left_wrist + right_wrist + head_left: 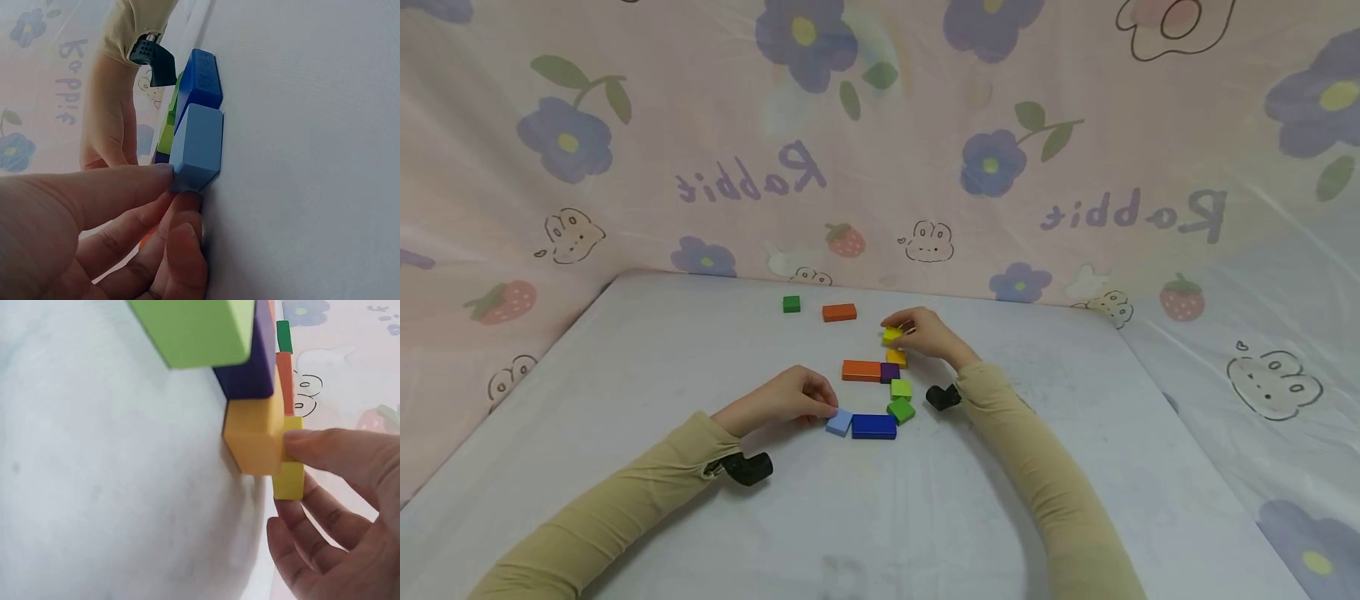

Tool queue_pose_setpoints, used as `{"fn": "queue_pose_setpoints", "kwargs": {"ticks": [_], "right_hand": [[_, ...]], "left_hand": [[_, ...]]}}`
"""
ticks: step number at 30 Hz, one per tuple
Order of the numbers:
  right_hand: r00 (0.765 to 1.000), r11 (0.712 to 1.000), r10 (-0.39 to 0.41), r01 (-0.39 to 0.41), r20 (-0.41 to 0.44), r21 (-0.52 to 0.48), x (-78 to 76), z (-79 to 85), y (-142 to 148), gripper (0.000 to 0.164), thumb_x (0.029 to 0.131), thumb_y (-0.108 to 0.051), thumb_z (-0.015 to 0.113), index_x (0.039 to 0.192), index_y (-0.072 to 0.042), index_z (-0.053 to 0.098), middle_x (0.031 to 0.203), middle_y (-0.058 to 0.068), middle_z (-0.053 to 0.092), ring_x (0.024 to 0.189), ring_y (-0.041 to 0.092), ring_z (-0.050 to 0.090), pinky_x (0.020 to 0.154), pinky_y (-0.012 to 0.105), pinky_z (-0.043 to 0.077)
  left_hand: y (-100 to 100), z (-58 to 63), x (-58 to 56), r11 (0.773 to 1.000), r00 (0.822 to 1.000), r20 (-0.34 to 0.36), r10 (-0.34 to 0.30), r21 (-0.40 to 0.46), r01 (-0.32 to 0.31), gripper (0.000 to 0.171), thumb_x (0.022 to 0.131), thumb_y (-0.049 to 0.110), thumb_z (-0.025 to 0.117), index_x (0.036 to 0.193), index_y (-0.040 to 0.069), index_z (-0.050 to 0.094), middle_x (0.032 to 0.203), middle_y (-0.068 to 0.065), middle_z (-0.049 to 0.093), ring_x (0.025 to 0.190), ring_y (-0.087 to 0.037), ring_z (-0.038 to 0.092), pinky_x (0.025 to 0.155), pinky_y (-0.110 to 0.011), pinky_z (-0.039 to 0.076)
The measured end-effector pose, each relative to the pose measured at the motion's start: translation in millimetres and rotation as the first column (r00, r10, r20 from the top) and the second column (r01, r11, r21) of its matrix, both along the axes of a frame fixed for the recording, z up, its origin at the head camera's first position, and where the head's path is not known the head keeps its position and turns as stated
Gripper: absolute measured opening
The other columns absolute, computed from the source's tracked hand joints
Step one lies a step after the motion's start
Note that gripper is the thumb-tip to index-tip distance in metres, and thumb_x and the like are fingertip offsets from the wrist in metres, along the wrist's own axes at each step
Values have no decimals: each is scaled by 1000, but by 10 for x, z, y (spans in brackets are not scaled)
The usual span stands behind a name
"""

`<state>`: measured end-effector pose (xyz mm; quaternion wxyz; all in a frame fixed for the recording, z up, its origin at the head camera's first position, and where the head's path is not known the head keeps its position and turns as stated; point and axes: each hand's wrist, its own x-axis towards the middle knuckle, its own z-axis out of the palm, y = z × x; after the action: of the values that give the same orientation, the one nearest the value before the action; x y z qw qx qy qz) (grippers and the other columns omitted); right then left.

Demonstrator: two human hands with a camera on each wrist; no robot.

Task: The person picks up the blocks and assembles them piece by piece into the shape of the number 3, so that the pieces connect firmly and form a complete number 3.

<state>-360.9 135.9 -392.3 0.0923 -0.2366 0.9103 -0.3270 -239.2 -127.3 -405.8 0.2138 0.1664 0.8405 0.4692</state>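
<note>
With thumb and fingertips, my left hand pinches one end of a light blue block, which stands on the table beside a dark blue block. My right hand holds a yellow block between thumb and fingers, just beyond an amber block. From the dark blue block a curving line runs away from me: a green block set askew, a lime block, a purple block, then the amber one. An orange block adjoins the purple block's left side.
Farther back on the white table lie a second orange block and a small dark green block. A patterned curtain hangs behind the table's far edge. Black wrist cameras project from both sleeves.
</note>
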Motion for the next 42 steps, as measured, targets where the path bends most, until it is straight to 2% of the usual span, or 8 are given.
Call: {"fn": "queue_pose_setpoints", "kwargs": {"ticks": [15,19,27,42], "right_hand": [[998,999,-28,27,54,27,-69,-34,-25,35,85,-10,72,120,-7,66,117,6,63,103,22,55,88,32,47],[997,999,-46,45,60,17,-63,-42,-27,33,86,-12,72,119,-7,66,116,6,63,103,23,55,89,33,46],[996,999,-53,53,78,1,-27,-9,6,28,94,-14,61,121,-8,65,117,8,62,107,25,54,93,36,44],[995,999,-42,44,88,-10,13,-7,14,30,93,-12,62,123,-7,65,117,9,62,104,24,56,90,35,46]], "left_hand": [[-9,-2,12,1000,1000,-19,-18,0,18,8,86,12,71,91,7,69,73,-2,61,62,-16,53,58,-28,47],[-8,1,20,1000,1000,-21,-17,-1,17,8,86,12,71,91,6,69,73,-2,61,62,-16,53,59,-28,47],[-11,0,7,1000,999,-28,-22,3,22,7,86,12,71,91,6,69,73,-3,61,62,-16,53,59,-27,47],[4,0,15,1000,1000,-17,-3,-8,3,7,85,12,72,90,7,69,73,-3,61,61,-16,52,57,-27,46]]}}
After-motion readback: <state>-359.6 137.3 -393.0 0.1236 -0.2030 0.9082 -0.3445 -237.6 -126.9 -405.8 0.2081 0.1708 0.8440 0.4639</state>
